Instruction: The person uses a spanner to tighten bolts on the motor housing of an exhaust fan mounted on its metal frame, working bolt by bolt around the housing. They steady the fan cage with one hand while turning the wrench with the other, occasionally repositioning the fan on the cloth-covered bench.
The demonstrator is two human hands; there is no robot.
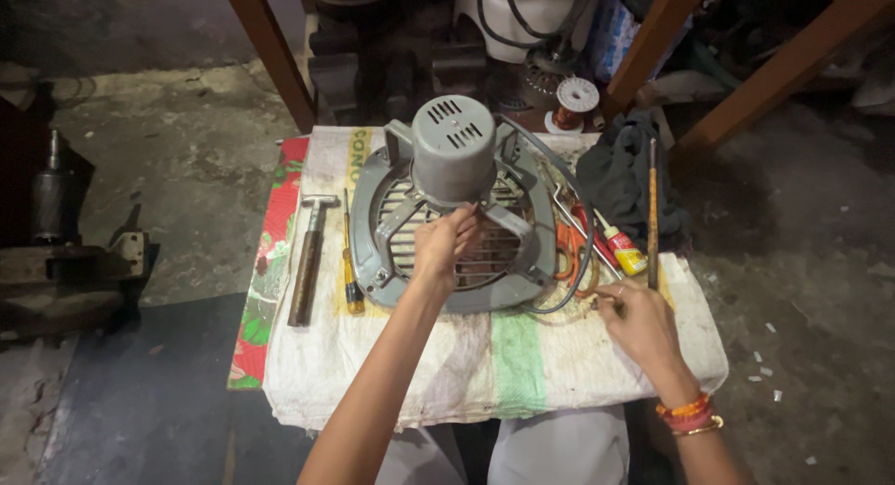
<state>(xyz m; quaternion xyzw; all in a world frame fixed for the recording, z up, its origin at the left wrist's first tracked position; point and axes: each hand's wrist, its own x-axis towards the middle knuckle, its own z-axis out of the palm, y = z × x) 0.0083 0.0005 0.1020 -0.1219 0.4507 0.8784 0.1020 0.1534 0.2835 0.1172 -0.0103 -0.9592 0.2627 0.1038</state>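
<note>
A grey exhaust fan (pixel 401 252) with a round frame and a cylindrical motor housing (pixel 454 156) lies on a cloth-covered low table (pixel 485 364). My left hand (pixel 446 245) rests on the fan just below the motor housing, fingers curled against a frame strut. My right hand (pixel 639 322) sits on the cloth at the fan's right, fingers pinched around the grey cable (pixel 573 285) that curves along the fan's edge. Whether the left hand grips anything is unclear.
A hammer (pixel 308 257) and a yellow-handled screwdriver (pixel 351 261) lie left of the fan. Orange-handled pliers (pixel 567 243), a small glue bottle (pixel 623 247), a long thin rod (pixel 652 215) and a dark rag (pixel 625 173) lie on the right. A copper wire spool (pixel 573 103) and wooden table legs stand behind.
</note>
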